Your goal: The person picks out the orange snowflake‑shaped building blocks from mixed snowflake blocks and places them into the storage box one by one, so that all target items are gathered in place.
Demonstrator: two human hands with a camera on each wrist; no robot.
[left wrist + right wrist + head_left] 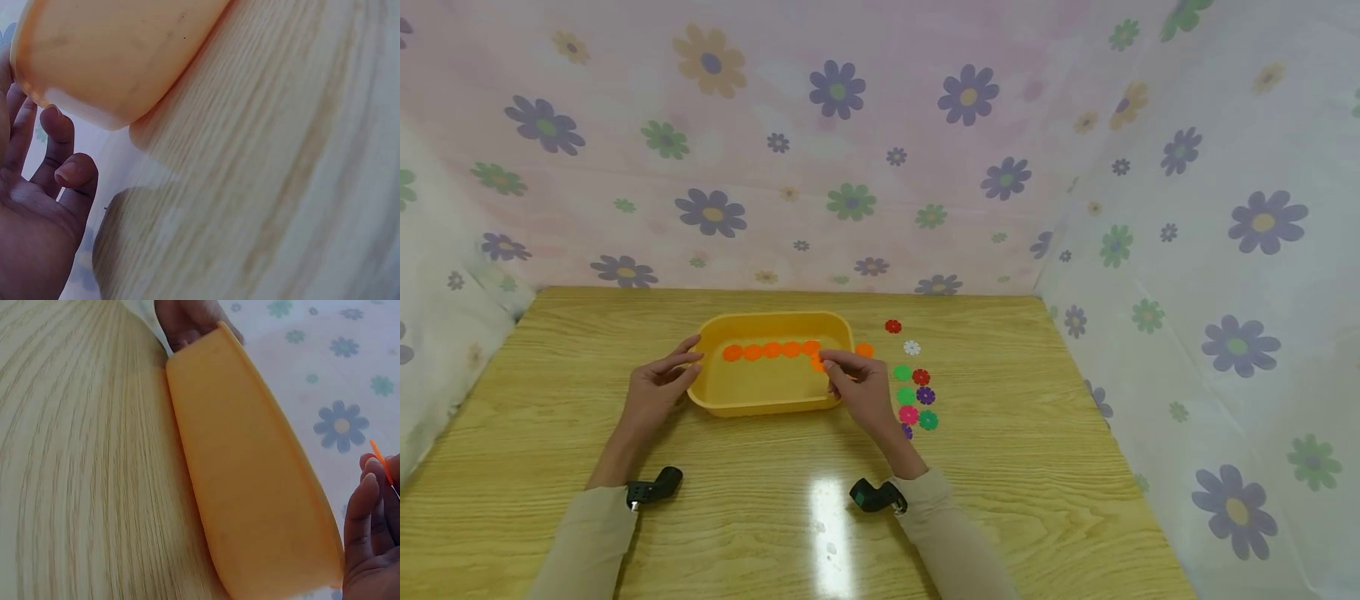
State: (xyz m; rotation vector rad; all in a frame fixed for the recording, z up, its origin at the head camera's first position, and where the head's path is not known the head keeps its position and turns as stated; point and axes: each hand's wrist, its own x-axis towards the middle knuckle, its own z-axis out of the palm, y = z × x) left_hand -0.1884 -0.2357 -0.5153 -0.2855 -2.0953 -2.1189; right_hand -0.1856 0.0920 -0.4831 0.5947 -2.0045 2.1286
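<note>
A yellow plastic tray (767, 400) sits on the table, with a row of orange flower-shaped discs (772, 350) on its floor. At the tray's left end, my left hand (653, 390) has its fingers by the rim, thumb apart from them. The left wrist view shows these fingers (57, 128) loosely bent beside the tray wall (112, 62). Over the tray's right end my right hand (867, 396) pinches an orange disc (381, 461) between thumb and fingertips. Another orange disc (865, 349) lies just outside the right rim, partly hidden.
Right of the tray lie several loose flower discs: red (892, 327), white (912, 347), green (902, 372), purple (926, 395) and pink (908, 414). Flower-patterned cloth (850, 150) hangs behind the wood-grain table (1015, 483) and at its sides.
</note>
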